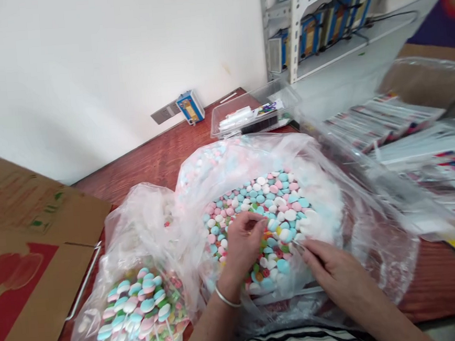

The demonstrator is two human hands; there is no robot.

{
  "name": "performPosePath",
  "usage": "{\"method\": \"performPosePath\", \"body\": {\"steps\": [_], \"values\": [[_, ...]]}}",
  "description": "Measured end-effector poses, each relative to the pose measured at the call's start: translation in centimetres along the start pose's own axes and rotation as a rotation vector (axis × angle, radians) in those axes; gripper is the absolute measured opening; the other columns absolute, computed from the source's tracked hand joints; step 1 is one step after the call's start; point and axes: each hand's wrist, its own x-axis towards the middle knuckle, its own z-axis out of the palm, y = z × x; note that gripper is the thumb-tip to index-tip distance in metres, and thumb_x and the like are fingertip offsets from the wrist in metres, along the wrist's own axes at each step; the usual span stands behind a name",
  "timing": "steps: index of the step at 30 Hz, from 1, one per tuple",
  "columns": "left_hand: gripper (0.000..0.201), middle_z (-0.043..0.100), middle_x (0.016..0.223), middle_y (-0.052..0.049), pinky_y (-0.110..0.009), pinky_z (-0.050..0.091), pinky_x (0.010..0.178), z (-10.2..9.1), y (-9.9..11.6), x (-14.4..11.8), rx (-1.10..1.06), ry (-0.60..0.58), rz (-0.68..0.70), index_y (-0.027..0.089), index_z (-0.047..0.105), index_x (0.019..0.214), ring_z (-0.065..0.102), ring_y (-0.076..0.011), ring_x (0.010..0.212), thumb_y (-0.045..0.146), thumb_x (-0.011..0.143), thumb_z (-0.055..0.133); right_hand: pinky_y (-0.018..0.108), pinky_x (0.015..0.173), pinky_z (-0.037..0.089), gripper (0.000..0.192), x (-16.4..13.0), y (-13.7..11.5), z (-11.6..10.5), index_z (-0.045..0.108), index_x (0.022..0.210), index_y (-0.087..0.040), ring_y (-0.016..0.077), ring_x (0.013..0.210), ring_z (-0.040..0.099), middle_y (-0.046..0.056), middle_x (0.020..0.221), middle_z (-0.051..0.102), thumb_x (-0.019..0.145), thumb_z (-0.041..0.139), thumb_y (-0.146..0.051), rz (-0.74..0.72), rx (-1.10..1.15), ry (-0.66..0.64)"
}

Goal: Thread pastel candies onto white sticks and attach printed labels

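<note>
At near left, a bag of finished lollipops lay with sticks pointing near. Left hand pinched a candy over the open candy bag at centre. Right hand gripped a thin stick, which angled far-left toward the candies.

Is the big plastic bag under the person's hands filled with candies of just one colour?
No, the big plastic bag holds candies in blue, pink, white and green, mixed together.
</note>
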Motion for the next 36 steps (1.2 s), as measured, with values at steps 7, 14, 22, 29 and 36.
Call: {"method": "performPosePath", "body": {"steps": [7, 14, 22, 29, 36], "values": [[0.024, 0.059, 0.077, 0.002, -0.022, 0.044, 0.065, 1.9, 0.0, -0.2, -0.607, 0.058, -0.233, 0.019, 0.065, 0.09, 0.055, -0.0098, 0.068, 0.034, 0.075, 0.076, 0.027, 0.059, 0.049, 0.026, -0.1, -0.4, 0.7, 0.061, 0.084, -0.021, 0.0184, 0.064, 0.064, 0.003, 0.071, 0.064, 0.096, 0.04, -0.031, -0.237, -0.013, 0.171], [0.023, 0.063, 0.09, -0.005, -0.028, 0.051, 0.072, 3.8, 1.5, -1.0, -1.041, -0.029, -0.352, 0.015, 0.065, 0.098, 0.062, -0.016, 0.078, 0.035, 0.086, 0.063, 0.029, 0.066, 0.055, 0.033, -0.1, -0.6, 0.7, 0.064, 0.113, -0.018, 0.0216, 0.083, 0.073, 0.009, 0.097, 0.075, 0.099, 0.034, -0.025, -0.228, -0.146, 0.156], [0.025, 0.055, 0.073, 0.001, -0.021, 0.047, 0.062, 6.4, 2.2, -2.0, -1.023, 0.09, -0.324, 0.016, 0.058, 0.083, 0.05, -0.008, 0.058, 0.04, 0.09, 0.059, 0.028, 0.046, 0.045, 0.035, -0.4, -1.2, 1.0, 0.062, 0.091, -0.019, 0.0227, 0.057, 0.072, 0.004, 0.069, 0.073, 0.099, 0.028, -0.025, -0.189, -0.199, 0.15], [0.024, 0.061, 0.077, -0.001, -0.025, 0.052, 0.074, 7.4, 0.9, -2.1, -0.941, 0.223, -0.324, 0.019, 0.059, 0.081, 0.06, -0.0122, 0.072, 0.042, 0.084, 0.064, 0.027, 0.056, 0.048, 0.033, 0.2, -1.5, 1.2, 0.061, 0.104, -0.021, 0.0229, 0.072, 0.074, 0.008, 0.091, 0.077, 0.099, 0.028, -0.023, -0.098, -0.155, 0.052], [0.044, 0.067, 0.103, -0.01, -0.033, 0.051, 0.079, 5.0, 1.1, 2.1, -0.456, 0.098, -0.21, 0.021, 0.062, 0.109, 0.065, -0.021, 0.091, 0.058, 0.09, 0.048, 0.025, 0.057, 0.044, 0.032, 0.8, 0.1, -0.5, 0.054, 0.083, -0.022, 0.0183, 0.061, 0.062, 0.0, 0.067, 0.063, 0.1, 0.032, -0.036, 0.063, 0.084, 0.119]]}}
